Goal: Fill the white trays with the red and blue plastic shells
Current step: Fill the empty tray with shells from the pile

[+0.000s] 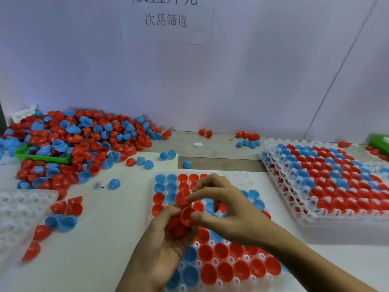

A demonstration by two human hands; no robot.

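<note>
- Centrally, a handful of red shells (179, 226) is cupped in the curled left hand (162, 247), held above the partly filled white tray (240, 281).
- One red shell (182, 198) is pinched by the grip of the right hand (229, 211), between fingertip and thumb, just above the handful.
- Red and blue shells are seated in the tray's pockets; several pockets are seen bare.
- A loose heap of shells (84, 140) is spread over the surface at far left, partly covering a green bin (40, 158).
- Filled trays (328, 182) are stacked at right.
- An unfilled tray (19, 213) is seen at the left edge.
</note>
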